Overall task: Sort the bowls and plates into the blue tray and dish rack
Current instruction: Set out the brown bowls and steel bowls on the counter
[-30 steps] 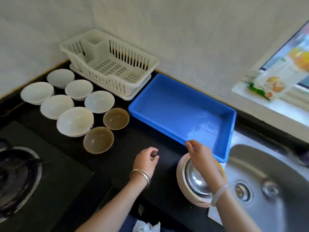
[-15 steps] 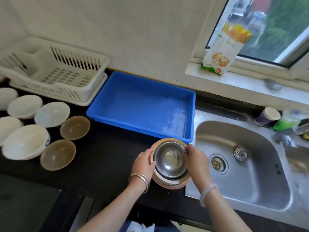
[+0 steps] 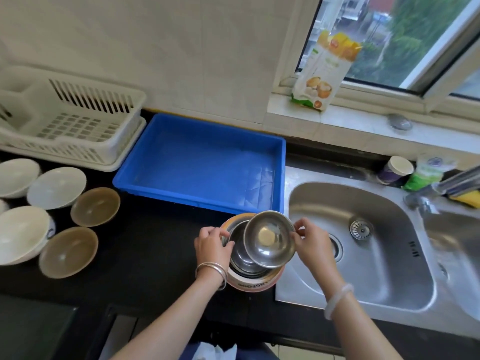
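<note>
A black surface [image 3: 155, 245] under a tiled wall [image 3: 181, 48]. Beside the sink [image 3: 363, 255], the right hand [image 3: 313, 245] pinches a steel dish [image 3: 268, 240]; the left hand [image 3: 213, 246] steadies the stack [image 3: 249, 280].

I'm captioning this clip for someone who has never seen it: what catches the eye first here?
The small steel dish at centre, tilted and lifted by the right hand off a stack of steel bowls that the left hand steadies. Right behind it sits the bright blue tray, holding nothing, with the white dish rack to its left. White and brown bowls cluster at far left.
</note>
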The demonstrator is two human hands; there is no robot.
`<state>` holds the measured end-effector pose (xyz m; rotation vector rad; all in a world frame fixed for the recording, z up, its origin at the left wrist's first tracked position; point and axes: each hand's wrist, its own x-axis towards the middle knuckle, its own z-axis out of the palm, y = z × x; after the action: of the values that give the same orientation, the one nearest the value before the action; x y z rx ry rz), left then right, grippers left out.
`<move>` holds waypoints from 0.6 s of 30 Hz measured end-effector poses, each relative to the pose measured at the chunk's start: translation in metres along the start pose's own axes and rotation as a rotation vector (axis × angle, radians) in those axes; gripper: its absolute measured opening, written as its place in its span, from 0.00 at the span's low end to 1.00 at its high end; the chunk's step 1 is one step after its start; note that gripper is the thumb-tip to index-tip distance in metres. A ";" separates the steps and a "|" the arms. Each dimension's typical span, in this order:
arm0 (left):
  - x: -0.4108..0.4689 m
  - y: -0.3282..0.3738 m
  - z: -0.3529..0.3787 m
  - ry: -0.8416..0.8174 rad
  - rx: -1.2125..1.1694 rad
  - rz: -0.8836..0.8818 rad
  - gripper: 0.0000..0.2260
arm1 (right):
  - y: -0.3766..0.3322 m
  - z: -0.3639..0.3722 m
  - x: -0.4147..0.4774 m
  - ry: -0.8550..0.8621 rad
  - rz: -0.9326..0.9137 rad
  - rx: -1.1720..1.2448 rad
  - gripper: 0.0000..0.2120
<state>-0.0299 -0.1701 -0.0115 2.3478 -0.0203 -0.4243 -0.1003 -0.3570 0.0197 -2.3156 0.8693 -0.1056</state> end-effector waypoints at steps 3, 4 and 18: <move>0.003 0.006 0.000 0.007 -0.001 -0.003 0.05 | 0.004 0.000 -0.001 -0.018 0.025 0.032 0.06; 0.004 0.008 -0.001 -0.003 -0.009 -0.002 0.05 | 0.004 -0.001 -0.002 -0.025 0.030 0.041 0.06; 0.007 0.012 -0.028 -0.007 -0.134 -0.024 0.07 | -0.011 -0.016 0.006 -0.110 0.042 0.176 0.06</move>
<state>-0.0138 -0.1611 0.0131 2.2161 0.0322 -0.4326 -0.0945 -0.3631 0.0380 -2.1179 0.8187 -0.0343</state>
